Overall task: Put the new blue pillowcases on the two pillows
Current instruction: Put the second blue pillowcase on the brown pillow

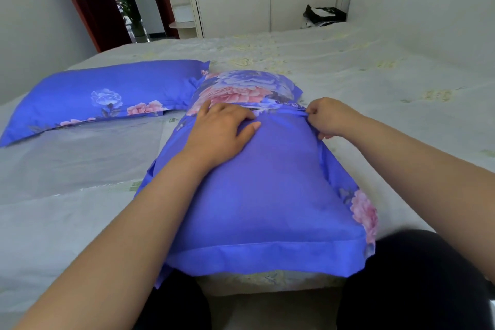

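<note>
Right hand point(325, 118) pinching the open hem of the blue pillowcase point(262, 195), left hand point(222, 130) pressing flat with straight fingers on its plump top, floral flap folded beyond, second cased pillow point(99, 96) lying left on the pale bed point(375, 75)

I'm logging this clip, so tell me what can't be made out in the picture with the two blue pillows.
Head view only:
- Near pillow: its opening, partly covered by the left hand and folded fabric.
- Right hand: fingertips curl into the pillowcase edge, so the grip is partly hidden.
- Far pillow: closure not visible.
- Black bag: contents too small to tell.
</note>
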